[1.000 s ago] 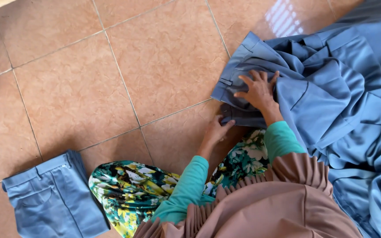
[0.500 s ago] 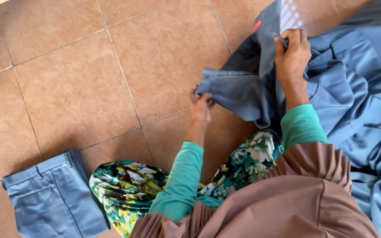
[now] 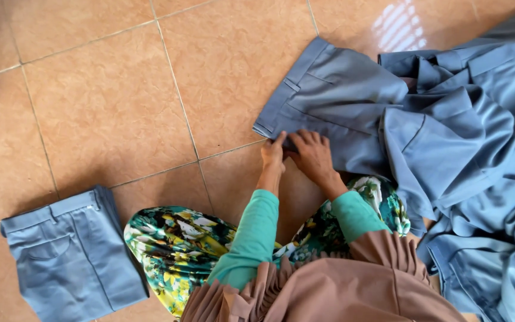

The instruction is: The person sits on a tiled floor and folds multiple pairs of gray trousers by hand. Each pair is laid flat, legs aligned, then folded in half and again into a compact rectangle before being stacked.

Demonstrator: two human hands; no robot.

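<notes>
Head view: both my hands sit side by side at the near edge of the grey-blue trousers, which lie spread on the tiled floor, waistband toward the far left, legs running off right into the pile of same-colour clothes. My left hand has its fingers together, tips pressing down on the lower hem edge nr the waistband corner; not clamped, just pinning the cloth flat. My right hand is touching it, fingers slightly spread, palm down on the same edge. Can't tell if either thumb is tucked under the fabric, since the backs of the hands hide that.

Risks as I judge them:
- The trousers overlap the pile on the right; a fold of another garment lies across the leg part. If I pull or fold from my side, that piece prob drags along and the leg wrinkles or bunches.
- Both hands are at one spot on the near edge, so the far edge and waistband are unheld. A tug could skew the whole piece on the smooth tile and the seams won't line up.
- My floral skirt lies just beside the near edge; cloth could catch under my knee.
- The folded pair at the near left of the floor is well apart, no trouble there.

No other views.
</notes>
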